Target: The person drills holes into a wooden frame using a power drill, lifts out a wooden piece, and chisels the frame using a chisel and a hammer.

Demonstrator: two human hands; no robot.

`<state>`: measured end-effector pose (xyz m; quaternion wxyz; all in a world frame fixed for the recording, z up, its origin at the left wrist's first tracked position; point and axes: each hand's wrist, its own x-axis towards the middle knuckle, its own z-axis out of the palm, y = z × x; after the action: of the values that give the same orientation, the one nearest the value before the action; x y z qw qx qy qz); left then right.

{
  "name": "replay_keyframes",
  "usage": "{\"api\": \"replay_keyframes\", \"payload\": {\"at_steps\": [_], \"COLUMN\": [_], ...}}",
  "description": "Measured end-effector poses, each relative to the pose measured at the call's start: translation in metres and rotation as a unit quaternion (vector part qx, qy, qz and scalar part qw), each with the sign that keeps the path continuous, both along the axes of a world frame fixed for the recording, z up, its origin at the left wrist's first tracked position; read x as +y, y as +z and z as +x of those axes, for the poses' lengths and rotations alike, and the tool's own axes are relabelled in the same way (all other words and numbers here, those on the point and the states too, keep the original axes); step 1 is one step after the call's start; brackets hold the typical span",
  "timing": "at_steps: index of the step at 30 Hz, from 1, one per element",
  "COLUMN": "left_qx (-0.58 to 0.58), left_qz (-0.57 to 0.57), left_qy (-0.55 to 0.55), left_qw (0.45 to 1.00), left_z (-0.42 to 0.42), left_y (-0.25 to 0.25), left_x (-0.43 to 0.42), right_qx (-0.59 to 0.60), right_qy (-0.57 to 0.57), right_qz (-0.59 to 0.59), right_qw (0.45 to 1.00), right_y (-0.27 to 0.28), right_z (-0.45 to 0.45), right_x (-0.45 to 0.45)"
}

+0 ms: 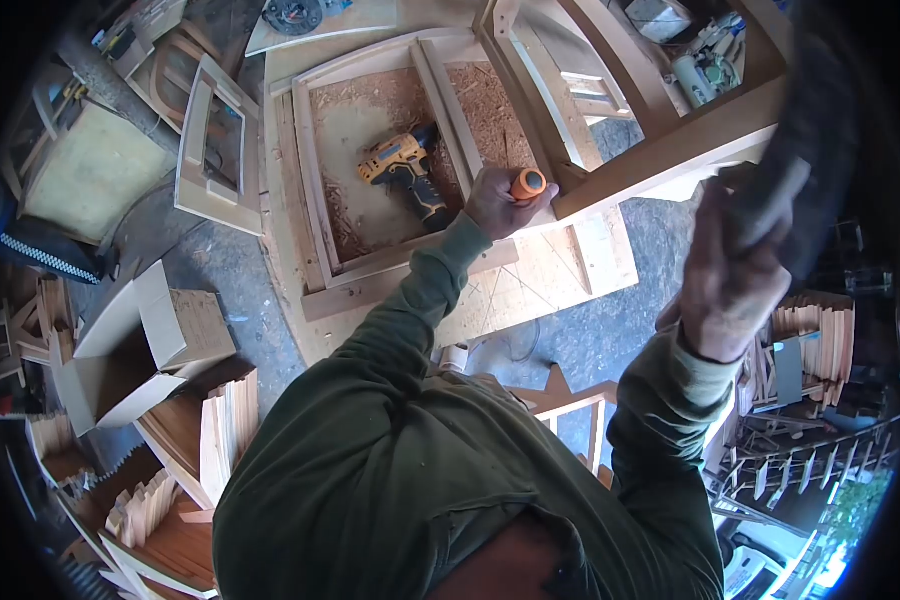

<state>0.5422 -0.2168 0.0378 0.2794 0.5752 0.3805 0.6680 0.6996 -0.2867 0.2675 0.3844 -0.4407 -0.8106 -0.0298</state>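
Note:
My left hand [498, 203] is closed around an orange-handled chisel [529, 183], held at the corner of a wooden frame [660, 165]. The black-capped handle end points up at me, and the blade is hidden. On the right, my right hand [735, 275] is raised and wrapped around a dark hammer-like tool [820, 150]. That tool is close to the camera and blurred, so its exact kind is unclear. A yellow and black cordless drill [402, 165] lies among wood shavings, inside a second frame [310, 190] on the workbench [480, 310].
An open cardboard box [185, 335] stands on the floor at left, near stacks of cut wood pieces [228, 425]. A small framed panel [218, 150] leans by the bench's left side. More wood strips [820, 340] are piled at right. A white bottle [692, 82] stands at the back.

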Motion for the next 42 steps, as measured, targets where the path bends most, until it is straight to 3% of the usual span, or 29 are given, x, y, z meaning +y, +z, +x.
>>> {"api": "replay_keyframes", "payload": {"at_steps": [3,6,7,10,12,14,15,18,19,22,24,26,27,30,34,38,42], "left_qx": [0.017,0.146,0.202,0.0,-0.176,-0.034,-0.059,-0.052,-0.098,0.076,-0.062,-0.263,-0.248,-0.338,-0.356,-0.345,-0.317], "left_qz": [-0.023,-0.002,0.01,-0.015,0.008,-0.006,-0.093,-0.204,-0.184,-0.102,-0.15,-0.224,-0.148,-0.128,-0.133,-0.184,-0.143], "left_qy": [-0.028,-0.002,0.012,-0.093,-0.17,-0.122,-0.142,-0.233,-0.247,-0.217,-0.259,-0.314,-0.344,-0.301,-0.28,-0.153,-0.12], "left_qw": [0.999,0.989,0.979,0.996,0.97,0.992,0.984,0.949,0.946,0.968,0.952,0.884,0.894,0.882,0.882,0.908,0.93], "left_z": [-0.001,-0.013,-0.014,-0.019,-0.008,-0.031,-0.042,-0.073,-0.073,-0.086,-0.104,-0.121,-0.124,-0.113,-0.107,-0.088,-0.069], "left_y": [-0.018,-0.015,-0.012,-0.014,-0.008,-0.016,0.013,0.008,0.006,0.009,0.0,-0.008,-0.007,-0.002,0.003,0.017,0.018], "left_x": [0.008,0.007,0.003,0.02,0.016,0.009,-0.009,-0.01,-0.009,-0.009,-0.009,-0.004,0.0,0.003,0.002,-0.003,-0.002], "right_qx": [0.024,-0.155,-0.1,-0.12,-0.066,-0.03,-0.025,-0.009,-0.01,-0.021,-0.019,-0.008,0.0,0.007,0.033,0.04,0.023], "right_qy": [0.044,-0.031,-0.015,0.012,0.03,0.017,-0.012,-0.036,-0.051,-0.063,-0.077,-0.082,-0.08,-0.082,-0.054,-0.033,-0.024], "right_qz": [-0.014,-0.144,-0.242,-0.231,-0.205,-0.215,-0.24,-0.246,-0.239,-0.213,-0.23,-0.244,-0.251,-0.27,-0.262,-0.252,-0.268], "right_qw": [0.999,0.977,0.965,0.965,0.976,0.976,0.97,0.969,0.97,0.975,0.97,0.966,0.965,0.959,0.963,0.966,0.963], "right_y": [-0.047,-0.13,-0.132,-0.123,-0.126,-0.129,-0.127,-0.124,-0.122,-0.126,-0.126,-0.125,-0.124,-0.113,-0.106,-0.101,-0.093], "right_z": [0.021,0.01,0.015,0.02,0.019,0.018,0.018,0.027,0.028,0.04,0.042,0.037,0.032,0.011,-0.016,-0.03,-0.032], "right_x": [0.011,0.008,0.007,0.008,0.01,0.004,0.002,-0.002,-0.005,-0.013,-0.018,-0.019,-0.018,-0.013,-0.005,0.0,0.01]}}
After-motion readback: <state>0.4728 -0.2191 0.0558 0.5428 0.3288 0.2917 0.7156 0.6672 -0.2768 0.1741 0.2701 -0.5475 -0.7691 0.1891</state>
